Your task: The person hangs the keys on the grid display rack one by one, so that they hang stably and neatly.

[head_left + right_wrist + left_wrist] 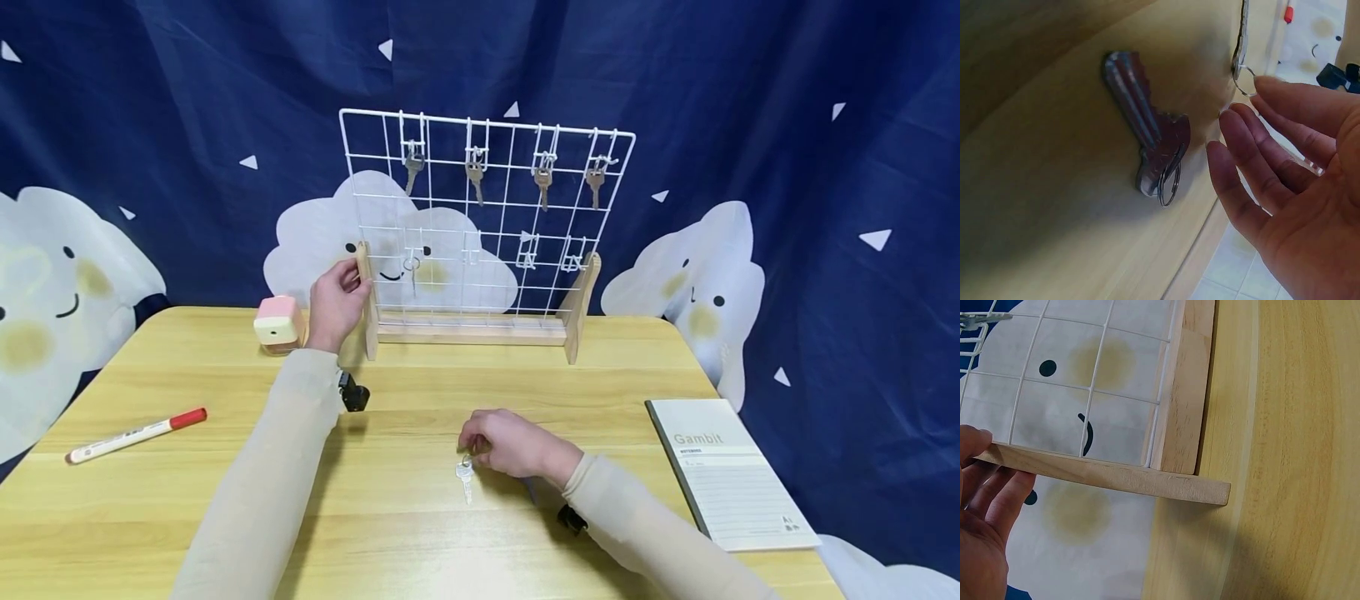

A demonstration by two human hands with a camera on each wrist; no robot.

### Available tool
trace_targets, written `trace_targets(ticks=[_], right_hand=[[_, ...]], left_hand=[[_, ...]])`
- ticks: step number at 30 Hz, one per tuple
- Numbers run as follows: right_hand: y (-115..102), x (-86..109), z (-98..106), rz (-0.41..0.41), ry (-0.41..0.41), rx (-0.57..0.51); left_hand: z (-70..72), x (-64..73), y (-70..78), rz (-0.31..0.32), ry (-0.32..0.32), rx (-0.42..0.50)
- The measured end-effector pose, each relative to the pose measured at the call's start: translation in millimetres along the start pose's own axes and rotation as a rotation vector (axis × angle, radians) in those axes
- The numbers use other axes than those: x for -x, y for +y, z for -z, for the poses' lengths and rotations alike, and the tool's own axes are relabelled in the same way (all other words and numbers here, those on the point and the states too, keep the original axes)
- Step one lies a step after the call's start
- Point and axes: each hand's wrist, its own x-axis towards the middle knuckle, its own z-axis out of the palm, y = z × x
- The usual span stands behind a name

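Note:
My left hand (337, 302) grips the left wooden post (1116, 478) of a white wire grid rack (472, 335), thumb on one side and fingers on the other. Over the table, my right hand (513, 446) pinches the small ring of a silver key (466, 472) between thumb and forefinger. Beside that hand, in the right wrist view, a second key (1163, 134) with its own ring lies on the wood; the hand mostly hides it from the head view. Several keys hang from the rack's upper hooks, and another key (413, 279) hangs at lower left.
Lower hooks (527, 254) to the right on the grid carry no keys. A pink and cream box-shaped item (277, 323) stands left of the rack. Farther left lies a red-capped marker (138, 435). A notebook (731, 471) lies at the right edge; a blue curtain (825, 250) hangs behind.

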Motion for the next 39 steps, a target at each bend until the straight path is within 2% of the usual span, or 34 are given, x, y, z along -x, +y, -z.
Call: trace_targets(ticks=[12,19,31,39], right_hand=[[3.6,-0.8,-6.1,0.061,0.0,0.002],[0.2,0.3,2.1,0.032,0.017,-0.066],[-1.3,5.9,37.4,0.022,0.164,-0.121],[-1.6,2.9,59.0,-0.021,0.262,-0.129]], left_hand=[[-0.9,1.0,-0.2,-0.002,0.002,-0.003],[-1.2,1.1,-0.2,-0.011,0.003,0.003],[-0.4,0.7,-1.3,-0.024,0.001,0.02],[-0.2,0.9,-1.6,-0.031,0.004,0.023]])
